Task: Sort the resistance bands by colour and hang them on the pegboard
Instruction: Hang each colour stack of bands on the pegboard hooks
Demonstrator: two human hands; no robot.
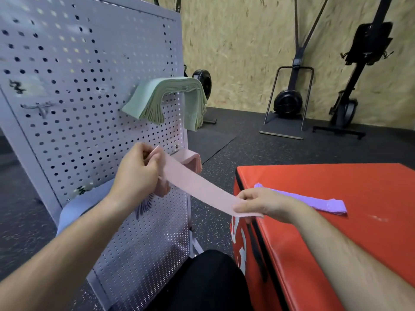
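Your left hand (137,173) and right hand (258,204) each pinch an end of a pink band (197,187) held flat before the pegboard (89,86) (green bands (157,95) hang above).

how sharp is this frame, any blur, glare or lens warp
Head view: the white perforated metal pegboard smears with motion blur at upper left, while the pink fabric resistance band pinched by left hand and right hand looks fairly sharp. Head view again: wide-angle warp tilts the black upright exercise machine at right; light soft, faint sheen on the red padded box.
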